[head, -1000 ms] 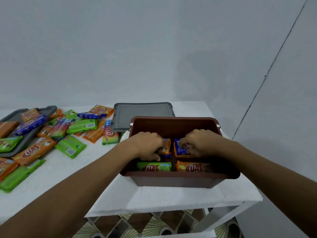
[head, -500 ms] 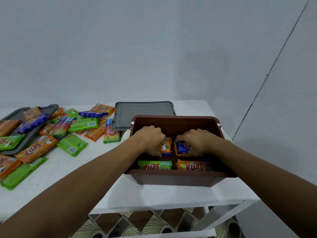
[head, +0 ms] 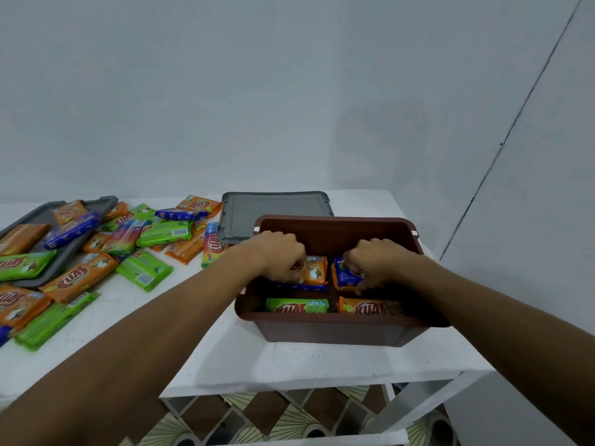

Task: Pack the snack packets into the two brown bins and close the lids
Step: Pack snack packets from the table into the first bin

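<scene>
A brown bin (head: 331,331) stands open on the white table, near its front right corner. Both my hands reach into it. My left hand (head: 279,255) curls its fingers over an orange snack packet (head: 316,269) at the bin's back left. My right hand (head: 376,259) grips a blue and orange packet (head: 345,274) at the back right. A green packet (head: 297,306) and an orange packet (head: 367,307) lie along the bin's front wall. A grey lid (head: 273,210) lies flat behind the bin.
Several loose snack packets (head: 141,249), green, orange and blue, are spread over the table's left half. A second grey lid (head: 61,252) lies under some of them at the far left. The table's front edge (head: 289,381) is close below the bin. A grey wall rises behind.
Both hands have shifted slightly toward the bin's back and stay on the two rear packets. The packets along the front wall have not moved.
</scene>
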`<action>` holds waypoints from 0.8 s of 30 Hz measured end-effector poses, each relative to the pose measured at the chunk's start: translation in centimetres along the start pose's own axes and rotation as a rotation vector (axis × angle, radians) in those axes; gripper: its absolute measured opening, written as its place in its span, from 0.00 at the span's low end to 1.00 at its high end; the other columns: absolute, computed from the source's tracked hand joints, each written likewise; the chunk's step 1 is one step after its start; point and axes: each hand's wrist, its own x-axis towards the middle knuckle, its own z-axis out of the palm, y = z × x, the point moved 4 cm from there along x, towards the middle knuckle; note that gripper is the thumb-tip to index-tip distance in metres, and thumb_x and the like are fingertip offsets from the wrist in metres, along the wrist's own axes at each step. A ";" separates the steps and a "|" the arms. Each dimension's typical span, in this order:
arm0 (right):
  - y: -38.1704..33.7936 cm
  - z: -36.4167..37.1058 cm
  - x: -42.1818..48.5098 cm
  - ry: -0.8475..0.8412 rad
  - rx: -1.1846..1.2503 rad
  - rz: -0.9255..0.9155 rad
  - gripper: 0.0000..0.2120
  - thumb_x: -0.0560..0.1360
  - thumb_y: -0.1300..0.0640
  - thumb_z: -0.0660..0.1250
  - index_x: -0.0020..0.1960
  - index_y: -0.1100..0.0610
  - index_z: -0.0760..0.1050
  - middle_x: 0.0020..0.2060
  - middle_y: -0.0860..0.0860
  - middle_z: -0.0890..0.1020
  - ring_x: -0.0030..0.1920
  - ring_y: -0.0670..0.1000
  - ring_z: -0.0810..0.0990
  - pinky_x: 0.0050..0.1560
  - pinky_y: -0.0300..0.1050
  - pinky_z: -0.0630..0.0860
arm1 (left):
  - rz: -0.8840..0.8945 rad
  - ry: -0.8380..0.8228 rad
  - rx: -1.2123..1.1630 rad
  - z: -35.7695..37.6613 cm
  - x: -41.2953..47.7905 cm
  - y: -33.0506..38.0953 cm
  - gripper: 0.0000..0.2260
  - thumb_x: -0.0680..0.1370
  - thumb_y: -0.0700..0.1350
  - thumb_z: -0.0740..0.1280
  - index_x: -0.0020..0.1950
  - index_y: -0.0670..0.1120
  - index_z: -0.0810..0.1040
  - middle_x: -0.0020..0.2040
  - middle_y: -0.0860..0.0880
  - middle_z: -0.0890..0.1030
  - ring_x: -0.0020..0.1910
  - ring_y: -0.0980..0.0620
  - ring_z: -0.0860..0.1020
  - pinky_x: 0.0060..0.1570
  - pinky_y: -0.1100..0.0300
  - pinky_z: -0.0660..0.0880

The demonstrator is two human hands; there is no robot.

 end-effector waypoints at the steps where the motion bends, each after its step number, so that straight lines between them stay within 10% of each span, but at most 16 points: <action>1: 0.1 -0.2 0.0 0.002 0.027 -0.003 0.18 0.70 0.41 0.72 0.51 0.48 0.69 0.52 0.50 0.75 0.48 0.50 0.73 0.43 0.45 0.69 | 0.031 0.047 -0.024 0.0 -0.7 -0.6 0.18 0.77 0.59 0.64 0.61 0.50 0.76 0.56 0.48 0.79 0.52 0.49 0.77 0.51 0.52 0.74; 8: -2.9 -3.3 0.5 0.294 0.188 -0.083 0.04 0.76 0.46 0.65 0.46 0.44 0.70 0.41 0.42 0.76 0.42 0.45 0.75 0.38 0.45 0.74 | -0.104 0.684 -0.350 3.2 -8.9 -7.0 0.18 0.80 0.53 0.56 0.61 0.43 0.75 0.60 0.45 0.76 0.58 0.47 0.74 0.55 0.52 0.73; 14: -8.3 -7.7 1.8 0.620 0.243 -0.126 0.04 0.77 0.51 0.63 0.43 0.47 0.74 0.30 0.41 0.71 0.35 0.43 0.72 0.35 0.46 0.75 | -0.686 0.179 -0.289 15.2 -15.6 -16.3 0.30 0.78 0.61 0.60 0.76 0.51 0.59 0.78 0.44 0.57 0.76 0.40 0.56 0.72 0.44 0.55; 19: -14.3 -11.2 4.7 0.602 0.288 -0.220 0.05 0.77 0.52 0.64 0.42 0.47 0.72 0.29 0.41 0.69 0.34 0.45 0.71 0.36 0.46 0.73 | -0.553 0.088 -0.227 17.3 -18.9 -17.2 0.38 0.72 0.69 0.53 0.78 0.52 0.56 0.76 0.42 0.59 0.73 0.39 0.57 0.70 0.48 0.58; 24: -22.1 -11.7 8.8 0.294 0.158 -0.268 0.06 0.76 0.47 0.63 0.51 0.46 0.72 0.43 0.45 0.74 0.45 0.49 0.74 0.45 0.48 0.76 | -0.380 0.290 -0.457 16.5 -21.5 -19.4 0.30 0.72 0.55 0.67 0.73 0.49 0.67 0.67 0.47 0.70 0.66 0.46 0.68 0.64 0.52 0.67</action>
